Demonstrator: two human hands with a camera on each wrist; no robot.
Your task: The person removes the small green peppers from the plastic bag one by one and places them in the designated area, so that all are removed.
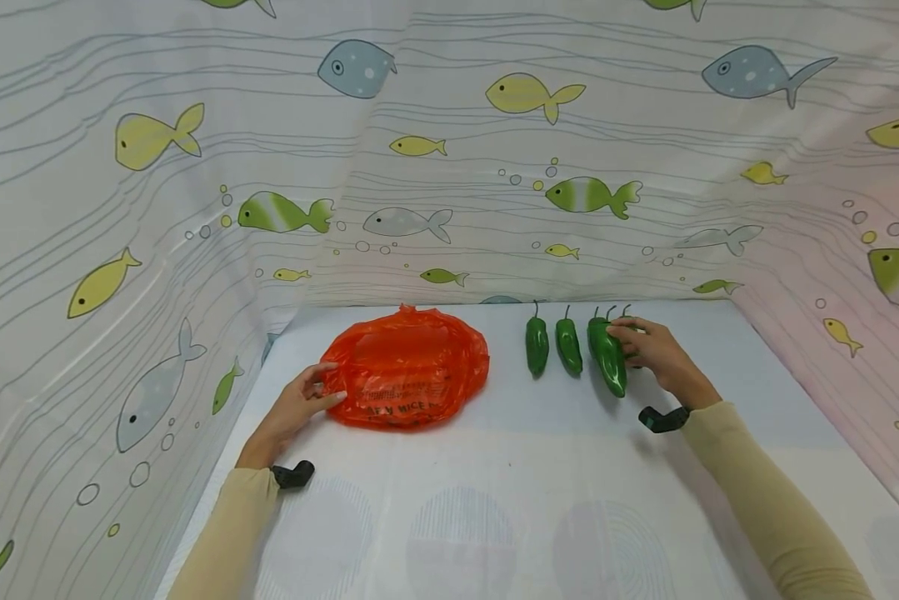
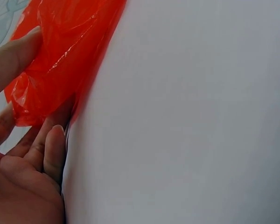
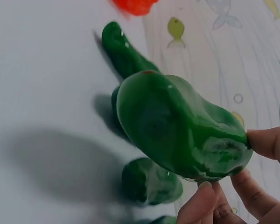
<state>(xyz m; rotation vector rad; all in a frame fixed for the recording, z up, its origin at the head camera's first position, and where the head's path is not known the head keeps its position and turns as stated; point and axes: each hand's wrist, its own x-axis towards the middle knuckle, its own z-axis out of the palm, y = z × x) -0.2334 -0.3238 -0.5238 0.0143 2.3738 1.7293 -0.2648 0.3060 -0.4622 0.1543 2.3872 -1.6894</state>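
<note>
My right hand (image 1: pixel 647 350) pinches a large glossy green chili pepper (image 1: pixel 608 362) between thumb and fingertips. In the right wrist view this pepper (image 3: pixel 177 121) hangs above the white surface and casts a shadow. To its left lie a green chili pepper (image 1: pixel 568 346) and another chili pepper (image 1: pixel 536 346), stems pointing away. More stems show behind the held pepper, their bodies mostly hidden. A crumpled red plastic bag (image 1: pixel 404 367) with dark print lies on the left. My left hand (image 1: pixel 295 412) touches its left edge, with loose fingers partly hidden by the bag (image 2: pixel 70 60).
A white cloth (image 1: pixel 486 467) with pale circle patterns covers the table. Fish-printed curtains (image 1: pixel 456 183) rise along the back and both sides, close behind the pepper stems. A black wrist camera (image 1: pixel 662 419) sits on the right wrist, another camera (image 1: pixel 294 475) on the left.
</note>
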